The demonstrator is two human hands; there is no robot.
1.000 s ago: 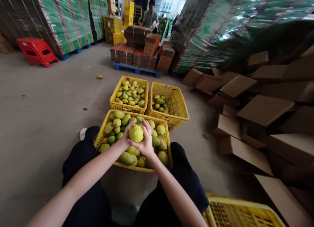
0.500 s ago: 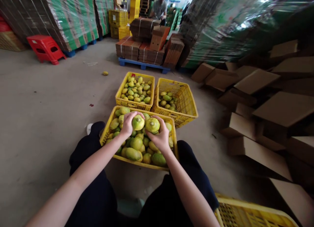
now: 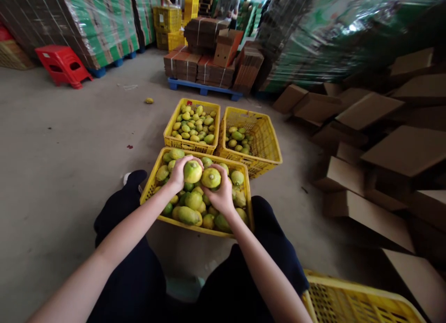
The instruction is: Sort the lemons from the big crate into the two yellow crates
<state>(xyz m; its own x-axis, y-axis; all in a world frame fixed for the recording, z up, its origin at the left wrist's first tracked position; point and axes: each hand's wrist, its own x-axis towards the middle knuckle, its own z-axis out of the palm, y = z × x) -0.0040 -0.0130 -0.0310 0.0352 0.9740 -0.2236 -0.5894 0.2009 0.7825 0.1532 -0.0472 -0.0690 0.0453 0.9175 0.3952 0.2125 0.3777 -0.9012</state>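
Note:
My left hand (image 3: 178,173) is closed around a yellow-green lemon (image 3: 193,172), its tip turned toward me. In my right hand (image 3: 222,193) is a second lemon (image 3: 211,178), held close beside the first. Both are above a yellow plastic crate (image 3: 153,174) between my knees, filled with green and yellow lemons (image 3: 188,215). Behind it, on the left, stands another crate (image 3: 167,139) full of smaller-looking lemons (image 3: 193,123). To its right, a third crate (image 3: 266,141) has a small heap of lemons (image 3: 238,136) at its left end.
Open cardboard boxes (image 3: 376,107) lie piled on the right. One more yellow crate (image 3: 348,295) sits beside my right leg. A single lemon (image 3: 149,101) lies on the floor. Farther back are a red stool (image 3: 62,65), flattened cartons (image 3: 181,65) on a blue pallet (image 3: 204,89), and a person (image 3: 226,4).
Both hands, still holding the lemons, have shifted slightly left over the crate. The right hand has turned a little, uncovering more lemons at the crate's right side.

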